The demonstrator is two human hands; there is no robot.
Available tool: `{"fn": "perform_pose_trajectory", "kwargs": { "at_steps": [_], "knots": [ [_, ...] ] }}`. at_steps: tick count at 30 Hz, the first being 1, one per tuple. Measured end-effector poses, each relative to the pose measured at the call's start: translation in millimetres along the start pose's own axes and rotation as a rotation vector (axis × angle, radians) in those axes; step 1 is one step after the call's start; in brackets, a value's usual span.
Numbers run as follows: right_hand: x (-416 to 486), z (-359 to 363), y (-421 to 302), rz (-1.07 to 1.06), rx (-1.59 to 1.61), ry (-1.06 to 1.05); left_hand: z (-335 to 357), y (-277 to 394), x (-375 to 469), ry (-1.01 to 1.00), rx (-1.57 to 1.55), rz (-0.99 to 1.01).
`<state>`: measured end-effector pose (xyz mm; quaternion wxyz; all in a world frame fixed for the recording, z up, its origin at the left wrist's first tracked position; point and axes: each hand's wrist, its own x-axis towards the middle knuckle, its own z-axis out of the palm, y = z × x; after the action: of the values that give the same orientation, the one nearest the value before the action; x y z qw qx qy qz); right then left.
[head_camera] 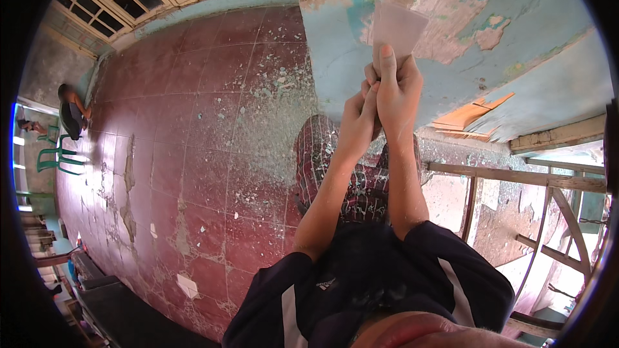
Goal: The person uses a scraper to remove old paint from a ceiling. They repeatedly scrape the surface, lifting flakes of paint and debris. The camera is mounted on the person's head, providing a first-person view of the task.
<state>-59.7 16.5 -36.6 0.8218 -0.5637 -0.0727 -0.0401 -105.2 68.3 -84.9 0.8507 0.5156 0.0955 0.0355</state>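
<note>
A flat, pale scraper (399, 26) lies against the light blue wall (338, 43), over a patch where the paint has come off. My right hand (399, 84) grips its lower part, thumb pressed flat along the face. Just below and to the left, my left hand (357, 115) is closed at the scraper's lower end, touching the right hand. The fingers hide that end of the tool. Around the blade, bare pinkish plaster (454, 14) shows between torn edges of paint.
Paint flakes and dust (271, 106) cover the red tiled floor (164, 121) beside my knees. A wooden frame (512, 176) stands at right, near splintered wood (474, 113). Further off are a green plastic chair (60, 157), a crouching person (72, 111) and a dark bench (130, 309).
</note>
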Motion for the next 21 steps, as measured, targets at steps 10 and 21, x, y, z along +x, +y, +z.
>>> {"fn": "perform_pose_trajectory", "kwargs": {
  "at_steps": [10, 21],
  "knots": [
    [-1.1, -3.9, 1.2, 0.002, 0.03, 0.0, 6.9, -3.8, -2.3, 0.01, -0.077, -0.012],
    [1.2, -2.6, -3.7, -0.024, -0.036, -0.002, 8.5, 0.2, -1.2, 0.034, -0.091, 0.018]
  ]
}}
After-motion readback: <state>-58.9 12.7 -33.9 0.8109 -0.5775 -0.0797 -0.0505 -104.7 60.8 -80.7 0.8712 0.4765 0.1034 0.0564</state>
